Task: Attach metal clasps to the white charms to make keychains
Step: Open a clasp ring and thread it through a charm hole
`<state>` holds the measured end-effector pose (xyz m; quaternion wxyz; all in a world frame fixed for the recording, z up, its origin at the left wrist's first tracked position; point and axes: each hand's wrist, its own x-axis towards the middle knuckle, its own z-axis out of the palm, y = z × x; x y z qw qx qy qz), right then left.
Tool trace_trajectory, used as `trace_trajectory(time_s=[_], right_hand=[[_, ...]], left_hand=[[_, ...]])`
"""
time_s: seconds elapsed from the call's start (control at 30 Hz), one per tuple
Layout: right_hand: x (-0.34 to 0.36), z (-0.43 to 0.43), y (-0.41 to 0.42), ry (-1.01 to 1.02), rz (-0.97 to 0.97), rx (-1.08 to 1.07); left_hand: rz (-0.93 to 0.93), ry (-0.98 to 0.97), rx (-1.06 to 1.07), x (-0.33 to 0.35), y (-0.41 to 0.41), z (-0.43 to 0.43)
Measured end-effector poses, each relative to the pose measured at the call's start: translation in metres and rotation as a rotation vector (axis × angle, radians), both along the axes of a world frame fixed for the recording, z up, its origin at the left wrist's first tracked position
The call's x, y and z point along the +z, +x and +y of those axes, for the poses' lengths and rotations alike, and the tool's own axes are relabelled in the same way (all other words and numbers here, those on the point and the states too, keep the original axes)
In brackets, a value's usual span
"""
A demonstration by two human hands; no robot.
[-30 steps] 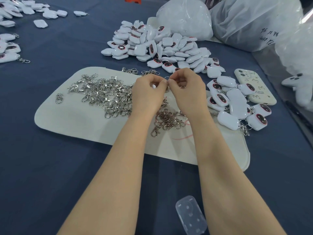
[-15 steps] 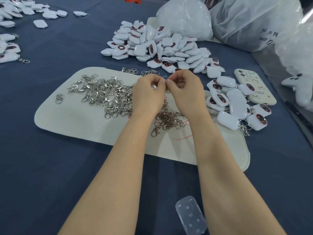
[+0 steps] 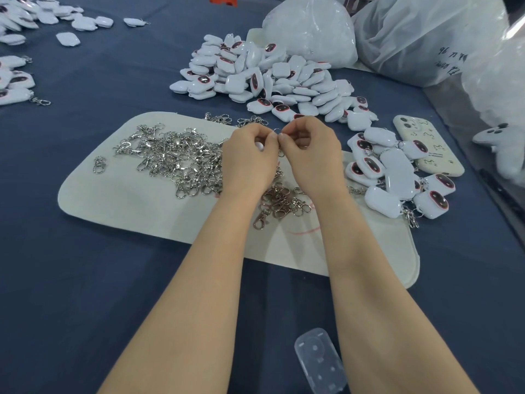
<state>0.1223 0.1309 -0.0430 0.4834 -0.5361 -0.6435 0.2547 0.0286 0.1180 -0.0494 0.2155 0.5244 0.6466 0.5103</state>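
My left hand [image 3: 250,157] and my right hand [image 3: 311,153] meet fingertip to fingertip above the cream felt mat [image 3: 127,206]. Between them they pinch a small metal ring [image 3: 277,132]; a white charm [image 3: 259,146] shows just inside the left hand's curled fingers. A heap of silver metal clasps [image 3: 176,160] lies on the mat to the left, and a smaller bunch of clasps [image 3: 281,203] lies under my wrists. A big pile of white charms [image 3: 264,78] sits behind my hands. Charms with clasps attached [image 3: 397,177] lie at the right.
A cream phone case [image 3: 429,146] lies beyond the finished charms. Large plastic bags [image 3: 426,35] stand at the back right. More white charms [image 3: 17,81] are spread at the far left on the blue cloth. A clear plastic piece [image 3: 319,362] lies near the front edge.
Both hands stay almost in place, with only small finger movements on the ring; the left thumb has shifted slightly toward the right hand.
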Motion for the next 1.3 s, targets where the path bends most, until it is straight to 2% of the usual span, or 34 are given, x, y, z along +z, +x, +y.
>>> trace_trajectory(time_s=[0.27,0.4,0.6,0.8,1.17,1.3], right_hand=[[-0.002,-0.001,-0.004,-0.104,0.139,0.029],[-0.001,-0.002,0.000,-0.142,0.150,0.090],[0.001,-0.003,0.005,-0.064,0.033,0.113],[0.002,-0.004,0.008,-0.051,0.160,0.117],[0.001,-0.005,0.008,0.061,-0.057,0.168],[0.001,-0.005,0.004,0.120,-0.134,0.134]], left_hand=[[0.069,0.013,0.024,0.000,-0.001,0.000],[0.040,0.012,-0.024,0.000,-0.002,0.000],[0.019,-0.001,-0.119,0.003,-0.006,-0.001],[0.015,0.031,-0.218,0.005,-0.005,-0.003],[0.052,0.013,-0.141,0.005,-0.008,-0.002],[0.174,0.014,-0.093,0.005,-0.009,-0.002]])
